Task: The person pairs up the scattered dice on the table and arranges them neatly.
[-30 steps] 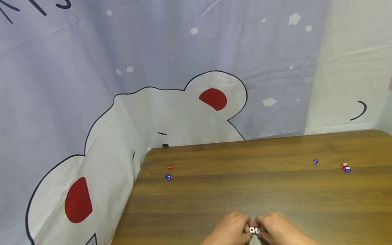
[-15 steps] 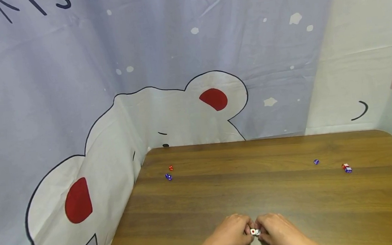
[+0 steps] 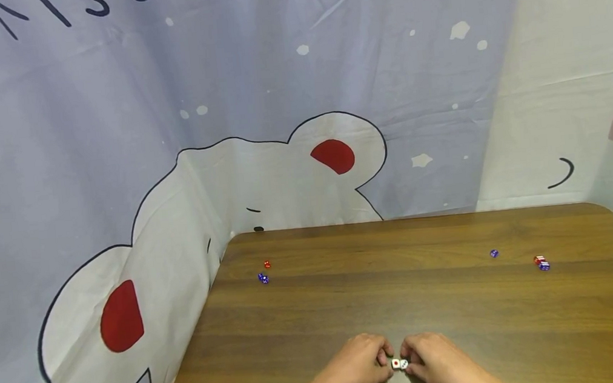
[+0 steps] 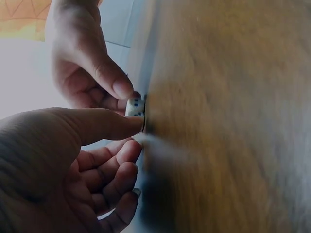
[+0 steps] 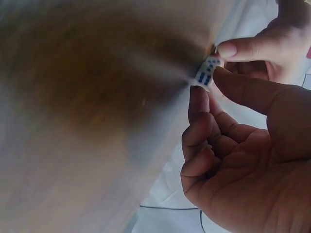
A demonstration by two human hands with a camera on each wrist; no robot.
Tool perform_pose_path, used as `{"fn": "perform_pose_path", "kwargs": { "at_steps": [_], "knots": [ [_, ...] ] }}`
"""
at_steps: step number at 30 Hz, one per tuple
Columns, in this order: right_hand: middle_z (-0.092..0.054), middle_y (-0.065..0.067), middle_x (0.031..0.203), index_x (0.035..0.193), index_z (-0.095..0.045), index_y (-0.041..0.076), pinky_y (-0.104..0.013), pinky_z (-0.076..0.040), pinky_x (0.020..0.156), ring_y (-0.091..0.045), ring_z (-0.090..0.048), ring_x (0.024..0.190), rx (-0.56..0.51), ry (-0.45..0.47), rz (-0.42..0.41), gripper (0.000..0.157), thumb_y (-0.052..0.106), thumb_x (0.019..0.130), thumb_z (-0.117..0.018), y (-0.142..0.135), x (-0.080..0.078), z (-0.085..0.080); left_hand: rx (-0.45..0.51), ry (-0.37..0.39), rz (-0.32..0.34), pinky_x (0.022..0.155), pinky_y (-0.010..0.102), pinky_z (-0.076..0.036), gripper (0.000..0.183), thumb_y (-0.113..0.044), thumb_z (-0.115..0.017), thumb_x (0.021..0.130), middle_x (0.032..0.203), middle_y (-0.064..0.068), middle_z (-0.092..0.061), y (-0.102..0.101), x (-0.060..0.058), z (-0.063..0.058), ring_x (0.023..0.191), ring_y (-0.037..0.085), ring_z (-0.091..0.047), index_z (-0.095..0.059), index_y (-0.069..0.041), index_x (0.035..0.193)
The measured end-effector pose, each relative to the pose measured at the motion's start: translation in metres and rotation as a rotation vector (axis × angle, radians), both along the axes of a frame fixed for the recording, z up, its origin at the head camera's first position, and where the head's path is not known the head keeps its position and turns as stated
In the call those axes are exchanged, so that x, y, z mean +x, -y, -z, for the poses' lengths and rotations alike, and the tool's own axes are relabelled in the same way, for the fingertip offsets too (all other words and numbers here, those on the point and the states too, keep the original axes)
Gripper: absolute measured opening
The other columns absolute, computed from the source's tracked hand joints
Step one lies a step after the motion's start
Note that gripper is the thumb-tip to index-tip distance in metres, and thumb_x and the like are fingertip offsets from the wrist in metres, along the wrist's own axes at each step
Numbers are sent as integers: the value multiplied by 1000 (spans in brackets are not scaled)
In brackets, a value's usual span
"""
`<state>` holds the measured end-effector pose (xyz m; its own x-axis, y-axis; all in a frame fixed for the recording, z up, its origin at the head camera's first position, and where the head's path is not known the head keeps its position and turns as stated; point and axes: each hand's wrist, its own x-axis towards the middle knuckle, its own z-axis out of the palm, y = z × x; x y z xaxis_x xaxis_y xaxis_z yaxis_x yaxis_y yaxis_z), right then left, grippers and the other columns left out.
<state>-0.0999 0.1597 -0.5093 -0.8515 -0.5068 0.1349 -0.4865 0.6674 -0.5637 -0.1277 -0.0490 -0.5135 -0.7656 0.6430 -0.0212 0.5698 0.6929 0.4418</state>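
Observation:
Two small white dice sit side by side on the wooden table near its front: the left die (image 3: 396,364) shows a red dot, the right die (image 3: 404,364) dark pips. My left hand (image 3: 357,363) is just left of them, thumb and fingertips parted by a gap. In the left wrist view its thumb (image 4: 121,127) overlaps the dice, so any contact is unclear. My right hand (image 3: 439,362) has thumb and index fingertip at opposite sides of the right die, pinching it lightly. Blue pips on that die (image 5: 204,77) show in the right wrist view.
On the table (image 3: 358,284), a red die (image 3: 266,264) and blue dice (image 3: 263,278) lie at the back left. A single blue die (image 3: 494,253) and a red and blue group (image 3: 541,263) lie at the right. A printed curtain (image 3: 284,181) hangs behind.
My left fingertips have parted and drawn slightly left, off the left die. The right hand has shifted slightly, exposing more of its die. Both dice stay together.

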Motion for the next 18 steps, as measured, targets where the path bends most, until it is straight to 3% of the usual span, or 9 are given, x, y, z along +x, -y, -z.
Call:
{"fn": "perform_pose_path", "kwargs": {
  "at_steps": [4,13,18],
  "knots": [
    [-52,18,74,94,-67,16,-26,-41,60,3,-44,68,41,20,65,18,17,83,-81,-8,-3,-7,16,-11,-11,71,16,-40,20,-20,-82,83,74,-18,-53,9,-4,-2,74,-4,-44,-68,-18,96],
    [-64,13,86,100,-70,17,-36,-51,74,-6,-60,80,113,-82,226,25,18,79,-84,-39,-16,-25,-4,2,-85,77,21,-43,19,-22,-81,86,80,-17,-54,34,-18,-16,80,-1,-46,-67,-18,100],
    [-68,7,91,104,-72,15,-38,-52,74,-13,-64,83,109,-101,275,28,19,80,-84,-60,-23,-29,-12,8,-134,80,26,-45,25,-23,-80,88,85,-15,-56,52,-27,-22,85,2,-49,-68,-16,108]
  ]
}}
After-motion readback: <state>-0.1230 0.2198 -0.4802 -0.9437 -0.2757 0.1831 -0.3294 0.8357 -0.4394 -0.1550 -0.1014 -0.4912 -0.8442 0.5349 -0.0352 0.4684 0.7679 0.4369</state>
